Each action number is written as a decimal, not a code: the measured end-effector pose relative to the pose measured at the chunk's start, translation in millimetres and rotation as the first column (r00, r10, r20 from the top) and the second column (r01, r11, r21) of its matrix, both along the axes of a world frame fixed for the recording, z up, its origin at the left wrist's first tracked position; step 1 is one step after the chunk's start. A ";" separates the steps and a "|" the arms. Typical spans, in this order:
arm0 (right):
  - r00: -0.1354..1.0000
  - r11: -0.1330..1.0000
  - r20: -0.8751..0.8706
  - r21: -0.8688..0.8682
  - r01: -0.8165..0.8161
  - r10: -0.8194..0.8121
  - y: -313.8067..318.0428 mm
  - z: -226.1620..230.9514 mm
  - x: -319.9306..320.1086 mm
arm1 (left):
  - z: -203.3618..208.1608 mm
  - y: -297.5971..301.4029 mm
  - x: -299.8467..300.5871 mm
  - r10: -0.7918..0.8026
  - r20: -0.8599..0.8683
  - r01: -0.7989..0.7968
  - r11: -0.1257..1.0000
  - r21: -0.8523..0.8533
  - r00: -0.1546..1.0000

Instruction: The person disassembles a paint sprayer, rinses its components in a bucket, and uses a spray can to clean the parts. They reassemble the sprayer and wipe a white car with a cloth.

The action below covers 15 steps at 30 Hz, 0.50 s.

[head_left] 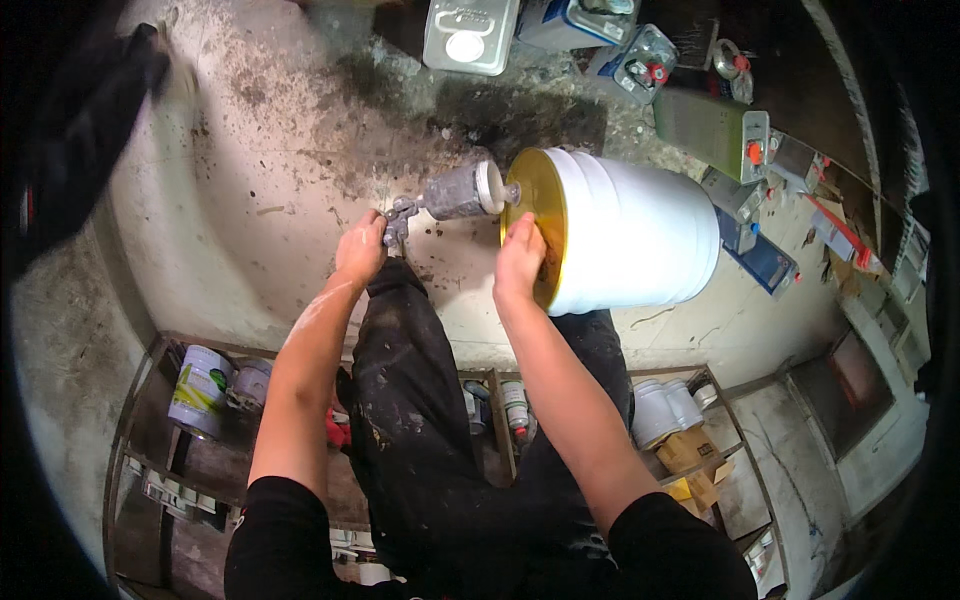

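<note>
My left hand (pixel 361 248) is closed round a grey, paint-stained spray gun (pixel 398 222). The gun's cup (pixel 452 192) points right, and its white-rimmed end is close to a small spout (pixel 513 194) on a metal pail. This large white pail (pixel 640 232) is tipped on its side, its gold end (pixel 537 180) facing the gun, above my right leg. Against that gold end, near its lower part, lies my right hand (pixel 521 262) with its fingers bent; what its fingertips grip is partly hidden. Whether liquid passes between spout and cup I cannot make out.
Square metal cans (pixel 470 38) stand on the stained floor at the far side, and more, including a green one (pixel 712 132), line the right. Nearer me, a low shelf holds a white-and-green paint can (pixel 201 390), white tubs (pixel 662 412) and a cardboard box (pixel 690 452).
</note>
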State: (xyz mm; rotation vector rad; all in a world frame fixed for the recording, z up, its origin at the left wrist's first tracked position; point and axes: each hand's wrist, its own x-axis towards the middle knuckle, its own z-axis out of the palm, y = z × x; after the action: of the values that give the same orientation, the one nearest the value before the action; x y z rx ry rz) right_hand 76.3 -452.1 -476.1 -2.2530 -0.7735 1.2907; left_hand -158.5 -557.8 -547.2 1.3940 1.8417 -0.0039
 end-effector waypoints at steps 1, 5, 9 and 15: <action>0.998 0.998 0.031 -0.005 -0.057 0.057 -4.2 -7.9 -5.3 | -9.2 -1.9 -2.8 -0.015 -0.005 0.015 1.000 -0.007 1.000; 0.975 0.980 0.102 -0.021 -0.196 0.198 -4.2 -33.2 -21.9 | -38.1 -5.8 -5.1 -0.016 0.000 0.016 1.000 0.007 1.000; 0.970 0.969 0.083 -0.115 -0.220 0.230 7.6 -45.5 -30.5 | -48.2 0.1 -0.4 0.020 -0.004 -0.021 0.999 -0.043 1.000; 0.968 0.972 0.105 -0.094 -0.217 0.227 34.7 -52.9 -25.6 | -39.1 29.7 8.1 -0.016 -0.068 0.012 0.998 -0.059 0.998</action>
State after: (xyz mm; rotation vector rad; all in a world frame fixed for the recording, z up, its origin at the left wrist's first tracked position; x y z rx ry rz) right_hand 50.7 -417.4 -529.0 -2.3772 -1.0598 1.3206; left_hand -150.4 -528.1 -586.3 1.3818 1.8731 -0.1131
